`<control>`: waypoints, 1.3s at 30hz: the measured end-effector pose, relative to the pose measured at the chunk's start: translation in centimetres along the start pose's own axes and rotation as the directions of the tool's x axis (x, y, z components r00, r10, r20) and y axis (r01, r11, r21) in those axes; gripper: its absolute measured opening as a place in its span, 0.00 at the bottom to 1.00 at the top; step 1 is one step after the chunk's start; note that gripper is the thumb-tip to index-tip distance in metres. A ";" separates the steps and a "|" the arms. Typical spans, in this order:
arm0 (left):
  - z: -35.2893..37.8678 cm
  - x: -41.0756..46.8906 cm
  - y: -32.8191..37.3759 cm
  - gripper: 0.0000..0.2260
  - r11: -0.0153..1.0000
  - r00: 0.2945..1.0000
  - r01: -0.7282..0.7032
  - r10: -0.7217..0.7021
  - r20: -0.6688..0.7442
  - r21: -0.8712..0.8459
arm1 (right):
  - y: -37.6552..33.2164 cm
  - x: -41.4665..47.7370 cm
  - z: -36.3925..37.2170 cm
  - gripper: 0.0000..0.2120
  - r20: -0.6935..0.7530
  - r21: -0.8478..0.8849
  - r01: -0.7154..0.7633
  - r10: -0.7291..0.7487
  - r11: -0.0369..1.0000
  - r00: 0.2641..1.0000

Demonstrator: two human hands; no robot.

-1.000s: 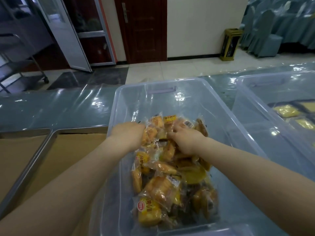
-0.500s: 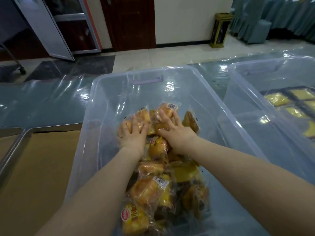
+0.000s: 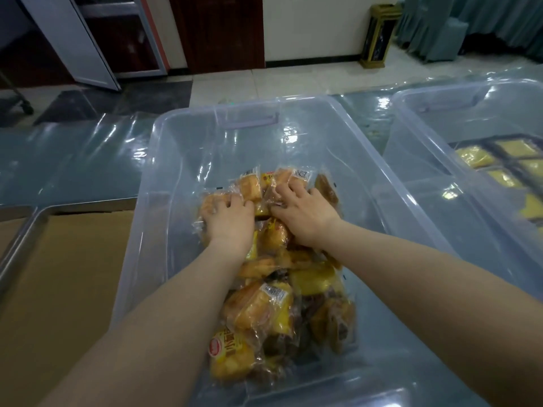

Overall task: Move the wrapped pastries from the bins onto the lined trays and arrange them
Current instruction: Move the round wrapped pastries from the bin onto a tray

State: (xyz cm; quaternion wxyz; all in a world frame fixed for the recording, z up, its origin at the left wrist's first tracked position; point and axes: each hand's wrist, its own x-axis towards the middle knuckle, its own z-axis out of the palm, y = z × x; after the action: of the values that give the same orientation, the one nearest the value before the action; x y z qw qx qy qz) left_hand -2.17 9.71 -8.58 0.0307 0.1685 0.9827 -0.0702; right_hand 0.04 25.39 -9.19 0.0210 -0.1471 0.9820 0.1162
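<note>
A clear plastic bin [image 3: 188, 148] in front of me holds a heap of wrapped golden pastries [image 3: 264, 304]. Both my hands are inside it, at the far end of the heap. My left hand [image 3: 232, 220] curls its fingers over a wrapped pastry [image 3: 212, 201] on the heap's left side. My right hand [image 3: 302, 212] curls its fingers over the wrapped pastries [image 3: 289, 176] at the far end, touching them. A metal tray lined with brown paper [image 3: 58, 274] lies left of the bin and holds no pastries.
A second clear bin [image 3: 435, 118] stands at the right with yellow wrapped pastries [image 3: 476, 155] in it. Another lined tray's corner [image 3: 8, 227] shows at the far left. Shiny plastic sheeting [image 3: 67, 160] covers the table. Beyond lie a tiled floor, a door and a gold bin [image 3: 377, 33].
Half a second ago both hands lay flat with fingers spread on the far pastries. Now the fingers have curled down around them. The view has shifted slightly.
</note>
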 end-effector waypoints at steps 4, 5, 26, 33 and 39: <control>-0.6 0.1 0.1 0.19 1.000 1.000 0.002 -0.002 0.017 0.025 | 0.3 0.1 0.5 0.35 0.175 0.071 -0.055 0.042 0.996 0.984; -0.7 0.1 0.2 0.20 0.999 0.999 -0.006 0.005 0.032 0.032 | 0.3 0.1 0.4 0.36 0.227 0.105 -0.081 0.055 0.991 0.972; -11.2 -6.0 -5.2 0.17 0.910 0.766 -0.370 0.185 -0.615 -0.188 | -0.5 -6.3 -11.4 0.17 -0.277 0.418 -0.005 0.133 0.908 0.952; -11.4 -13.1 -12.0 0.08 0.842 0.754 -0.387 0.054 -0.655 -0.375 | -6.8 -8.1 -16.3 0.25 -0.473 0.472 0.090 0.166 0.877 0.865; -9.7 -20.9 -20.4 0.08 0.742 0.727 -0.336 -0.188 -0.661 -0.580 | -17.6 -7.5 -20.2 0.29 -0.510 0.541 0.230 0.099 0.809 0.854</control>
State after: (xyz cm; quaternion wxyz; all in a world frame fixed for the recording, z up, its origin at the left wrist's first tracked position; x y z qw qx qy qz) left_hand 10.29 -14.77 5.39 -0.2711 0.2020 0.8722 0.3535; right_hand 12.28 6.40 7.06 -0.1941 -0.1941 0.9323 -0.2356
